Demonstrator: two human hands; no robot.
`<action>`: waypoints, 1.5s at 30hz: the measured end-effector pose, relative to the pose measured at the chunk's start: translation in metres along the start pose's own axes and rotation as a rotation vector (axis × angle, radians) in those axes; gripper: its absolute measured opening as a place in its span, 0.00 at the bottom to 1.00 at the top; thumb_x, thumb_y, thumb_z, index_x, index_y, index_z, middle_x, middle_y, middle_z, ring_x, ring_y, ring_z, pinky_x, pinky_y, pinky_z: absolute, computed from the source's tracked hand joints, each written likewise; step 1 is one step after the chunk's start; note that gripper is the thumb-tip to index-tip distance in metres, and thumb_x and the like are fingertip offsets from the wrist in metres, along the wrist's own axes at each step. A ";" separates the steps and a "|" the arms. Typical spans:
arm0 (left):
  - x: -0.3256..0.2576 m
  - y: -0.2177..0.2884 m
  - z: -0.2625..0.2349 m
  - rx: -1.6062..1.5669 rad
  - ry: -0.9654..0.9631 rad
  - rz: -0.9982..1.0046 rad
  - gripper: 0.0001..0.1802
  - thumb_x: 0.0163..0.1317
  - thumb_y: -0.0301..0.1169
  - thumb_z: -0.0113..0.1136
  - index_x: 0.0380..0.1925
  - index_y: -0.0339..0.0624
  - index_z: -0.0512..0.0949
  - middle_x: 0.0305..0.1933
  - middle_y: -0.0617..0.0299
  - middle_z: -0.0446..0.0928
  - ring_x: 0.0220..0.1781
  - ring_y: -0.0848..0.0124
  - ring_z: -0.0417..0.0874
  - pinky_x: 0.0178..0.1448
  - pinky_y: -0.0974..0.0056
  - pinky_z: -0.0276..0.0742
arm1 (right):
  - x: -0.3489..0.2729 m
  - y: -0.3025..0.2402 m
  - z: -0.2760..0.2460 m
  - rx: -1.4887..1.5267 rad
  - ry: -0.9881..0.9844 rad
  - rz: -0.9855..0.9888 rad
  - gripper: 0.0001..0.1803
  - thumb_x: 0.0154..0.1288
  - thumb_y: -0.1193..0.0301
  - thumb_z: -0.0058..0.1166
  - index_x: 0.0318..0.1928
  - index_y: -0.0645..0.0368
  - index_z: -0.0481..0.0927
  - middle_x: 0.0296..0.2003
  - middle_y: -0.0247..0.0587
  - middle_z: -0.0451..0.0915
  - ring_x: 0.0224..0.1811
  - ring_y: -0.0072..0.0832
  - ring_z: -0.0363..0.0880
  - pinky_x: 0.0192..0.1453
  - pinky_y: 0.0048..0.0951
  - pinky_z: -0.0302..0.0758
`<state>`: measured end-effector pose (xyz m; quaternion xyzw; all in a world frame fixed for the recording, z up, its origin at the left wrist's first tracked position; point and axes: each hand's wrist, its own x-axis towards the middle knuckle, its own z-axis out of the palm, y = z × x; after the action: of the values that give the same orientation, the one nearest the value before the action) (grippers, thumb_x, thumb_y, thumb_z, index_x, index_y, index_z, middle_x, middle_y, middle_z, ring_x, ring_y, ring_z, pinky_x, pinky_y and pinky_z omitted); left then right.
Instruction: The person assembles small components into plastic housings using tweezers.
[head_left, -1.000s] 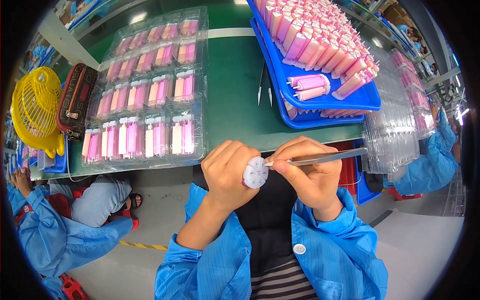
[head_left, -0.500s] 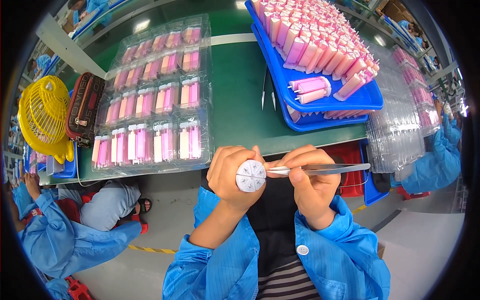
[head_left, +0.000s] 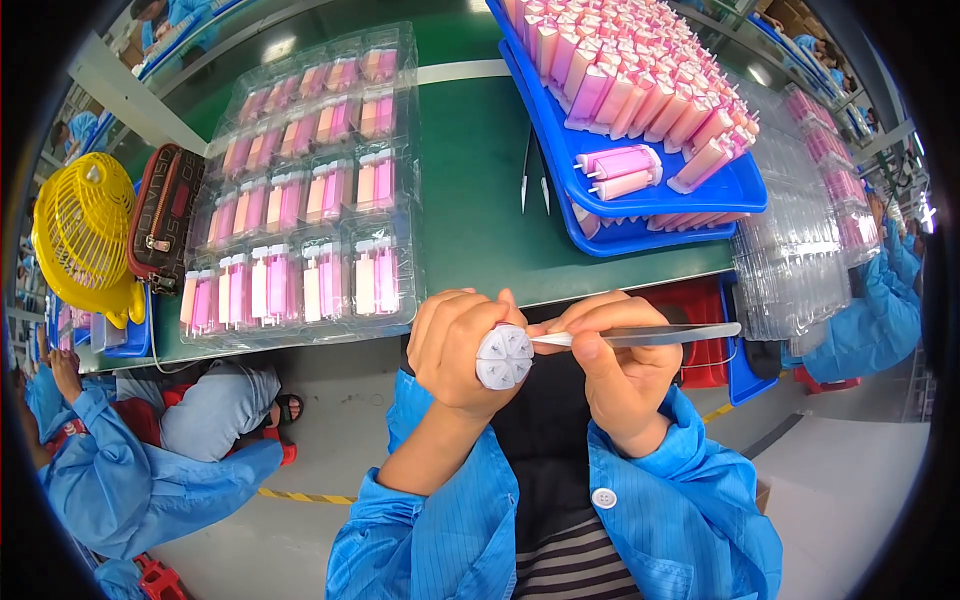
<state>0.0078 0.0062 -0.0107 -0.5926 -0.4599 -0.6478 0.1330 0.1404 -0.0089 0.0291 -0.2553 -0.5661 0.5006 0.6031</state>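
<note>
My left hand (head_left: 452, 352) is wrapped round a bundle of wedge-shaped pieces (head_left: 504, 357), whose white ends form a round face turned up. Small pins or nozzles show on that face; the rest is hidden in my fist. Between the thumb and fingers of my right hand (head_left: 628, 375) is a pair of metal tweezers (head_left: 670, 335), lying nearly level with its blunt end to the right. Its pale narrow end reaches the bundle's upper right rim. Whether it touches, and whether anything sits in its tips, I cannot make out.
On the green table (head_left: 470, 200), a clear blister tray (head_left: 408, 190) holds pink-and-peach wedge pairs. Stacked blue trays (head_left: 590, 242) carry many loose wedges (head_left: 640, 85). A yellow fan (head_left: 85, 225), a dark pouch (head_left: 165, 215), a dark pointed tool (head_left: 527, 180) and empty clear trays (head_left: 790, 260) surround them.
The bundle in my left hand has tilted slightly and shifted a little right. The tweezers have rolled a little in my right hand, showing more of their flat side.
</note>
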 end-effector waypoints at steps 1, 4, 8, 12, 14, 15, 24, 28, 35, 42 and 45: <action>0.001 0.001 0.000 -0.002 0.000 -0.001 0.12 0.45 0.19 0.70 0.27 0.38 0.75 0.22 0.58 0.74 0.23 0.60 0.78 0.29 0.61 0.78 | 0.000 0.000 -0.001 -0.009 -0.005 -0.022 0.05 0.66 0.81 0.55 0.41 0.70 0.77 0.39 0.50 0.80 0.41 0.30 0.82 0.47 0.27 0.80; 0.001 0.000 0.000 -0.001 -0.001 -0.001 0.12 0.45 0.19 0.70 0.27 0.38 0.75 0.22 0.58 0.74 0.23 0.60 0.78 0.29 0.61 0.78 | 0.000 0.001 -0.003 -0.045 -0.013 -0.013 0.05 0.66 0.80 0.56 0.41 0.70 0.77 0.39 0.49 0.80 0.41 0.28 0.82 0.47 0.27 0.79; 0.002 0.001 0.000 -0.008 0.001 0.000 0.12 0.45 0.19 0.70 0.27 0.38 0.76 0.22 0.58 0.74 0.23 0.60 0.77 0.29 0.61 0.77 | -0.001 -0.001 -0.002 0.015 0.014 0.019 0.06 0.66 0.79 0.57 0.41 0.70 0.77 0.39 0.49 0.80 0.41 0.27 0.81 0.47 0.26 0.78; 0.001 0.001 0.000 -0.002 0.004 0.003 0.12 0.44 0.19 0.70 0.27 0.38 0.76 0.22 0.58 0.74 0.23 0.60 0.77 0.28 0.61 0.77 | -0.003 0.001 -0.003 -0.008 0.000 -0.006 0.06 0.66 0.79 0.56 0.41 0.70 0.77 0.39 0.49 0.80 0.41 0.28 0.81 0.47 0.26 0.79; 0.002 0.003 -0.001 -0.012 -0.009 -0.014 0.11 0.46 0.18 0.70 0.27 0.37 0.76 0.22 0.57 0.74 0.24 0.60 0.78 0.30 0.61 0.77 | -0.002 0.001 -0.002 0.003 0.008 0.004 0.06 0.66 0.80 0.56 0.41 0.70 0.77 0.39 0.50 0.80 0.41 0.28 0.81 0.47 0.27 0.79; 0.003 0.004 -0.002 -0.022 -0.023 -0.031 0.11 0.47 0.17 0.70 0.27 0.36 0.76 0.23 0.55 0.75 0.24 0.60 0.78 0.32 0.60 0.77 | -0.002 0.001 -0.001 0.018 0.008 0.004 0.06 0.66 0.80 0.56 0.41 0.70 0.77 0.39 0.50 0.80 0.41 0.28 0.81 0.47 0.27 0.79; 0.004 0.006 -0.003 -0.018 -0.033 -0.022 0.11 0.46 0.17 0.69 0.27 0.36 0.76 0.23 0.55 0.75 0.24 0.60 0.78 0.31 0.62 0.76 | 0.000 -0.001 0.000 -0.035 0.018 -0.037 0.05 0.63 0.82 0.58 0.39 0.70 0.78 0.37 0.51 0.82 0.39 0.31 0.83 0.44 0.27 0.80; 0.004 0.004 -0.003 -0.018 -0.043 -0.018 0.11 0.45 0.16 0.69 0.28 0.36 0.76 0.23 0.55 0.75 0.24 0.60 0.78 0.30 0.62 0.75 | 0.001 -0.003 -0.002 -0.211 0.010 -0.084 0.05 0.59 0.82 0.62 0.37 0.67 0.81 0.34 0.49 0.84 0.35 0.30 0.83 0.39 0.25 0.79; 0.004 0.004 -0.007 -0.015 -0.086 -0.003 0.12 0.44 0.16 0.69 0.28 0.36 0.76 0.23 0.55 0.75 0.24 0.60 0.77 0.29 0.62 0.73 | 0.007 -0.015 -0.003 -0.407 -0.079 -0.117 0.05 0.58 0.81 0.63 0.36 0.66 0.82 0.33 0.48 0.84 0.34 0.30 0.84 0.36 0.25 0.79; 0.012 0.009 -0.001 -0.061 -0.042 -0.013 0.13 0.41 0.18 0.70 0.25 0.39 0.75 0.21 0.59 0.74 0.22 0.62 0.77 0.26 0.63 0.72 | -0.001 -0.007 -0.006 -0.178 0.003 -0.116 0.05 0.60 0.80 0.62 0.36 0.68 0.80 0.35 0.52 0.84 0.38 0.34 0.85 0.43 0.28 0.80; 0.011 0.008 -0.002 -0.040 -0.042 0.002 0.13 0.41 0.18 0.70 0.25 0.39 0.75 0.21 0.59 0.74 0.22 0.62 0.77 0.25 0.63 0.72 | -0.001 -0.006 -0.005 -0.176 0.003 -0.109 0.06 0.60 0.79 0.63 0.36 0.68 0.80 0.35 0.51 0.84 0.37 0.34 0.85 0.42 0.28 0.80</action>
<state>0.0093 0.0047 0.0023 -0.6092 -0.4489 -0.6441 0.1118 0.1475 -0.0103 0.0330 -0.2769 -0.6198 0.4151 0.6057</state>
